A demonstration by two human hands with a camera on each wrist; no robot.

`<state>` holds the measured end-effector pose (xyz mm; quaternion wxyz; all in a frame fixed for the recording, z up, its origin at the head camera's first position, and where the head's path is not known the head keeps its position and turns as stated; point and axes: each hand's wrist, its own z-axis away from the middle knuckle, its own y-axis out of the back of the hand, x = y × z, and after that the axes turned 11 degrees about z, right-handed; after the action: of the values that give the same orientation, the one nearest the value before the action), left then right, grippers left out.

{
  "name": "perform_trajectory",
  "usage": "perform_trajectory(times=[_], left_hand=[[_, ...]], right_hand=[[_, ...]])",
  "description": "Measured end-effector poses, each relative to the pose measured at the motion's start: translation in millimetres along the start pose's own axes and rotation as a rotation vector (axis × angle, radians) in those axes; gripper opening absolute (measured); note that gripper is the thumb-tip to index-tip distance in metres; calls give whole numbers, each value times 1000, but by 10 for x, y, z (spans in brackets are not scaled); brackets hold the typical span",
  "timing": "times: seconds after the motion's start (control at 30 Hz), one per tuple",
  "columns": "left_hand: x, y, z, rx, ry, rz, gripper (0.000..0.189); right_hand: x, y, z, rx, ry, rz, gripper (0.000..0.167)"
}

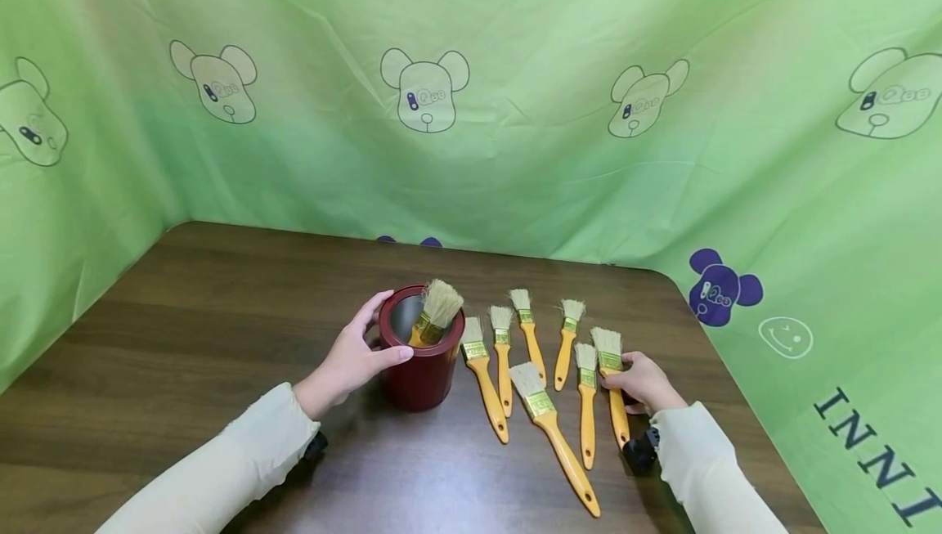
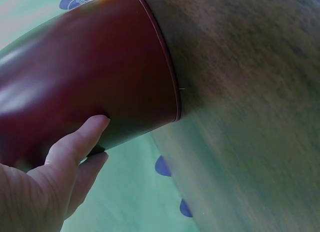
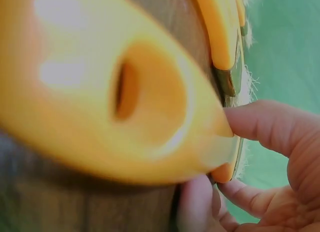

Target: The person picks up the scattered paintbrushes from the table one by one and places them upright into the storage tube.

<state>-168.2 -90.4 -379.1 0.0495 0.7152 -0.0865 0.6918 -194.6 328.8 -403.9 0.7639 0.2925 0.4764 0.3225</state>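
Observation:
A dark red round container stands upright left of the brushes. A paintbrush with an orange handle leans inside it, bristles up above the rim. My left hand holds the container from its left side, thumb on the near rim and fingers along the far side; the left wrist view shows its fingers against the smooth wall. At the far right, my right hand pinches the rightmost paintbrush by its handle near the metal band. Close up, that handle's end and hanging hole fill the right wrist view.
Several more paintbrushes lie on the dark wooden table between the container and my right hand, bristles pointing away. The largest brush lies slanted nearest me. Green patterned cloth hangs behind the table and along both sides.

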Motion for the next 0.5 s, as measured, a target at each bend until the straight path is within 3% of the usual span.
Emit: perform_trajectory(times=[0.33, 0.5], left_hand=[[4, 1, 5, 2, -3, -5, 78], [13, -3, 5, -2, 0, -4, 78]], right_hand=[[-19, 27, 15, -9, -6, -66, 67], [-17, 35, 18, -51, -4, -147, 77]])
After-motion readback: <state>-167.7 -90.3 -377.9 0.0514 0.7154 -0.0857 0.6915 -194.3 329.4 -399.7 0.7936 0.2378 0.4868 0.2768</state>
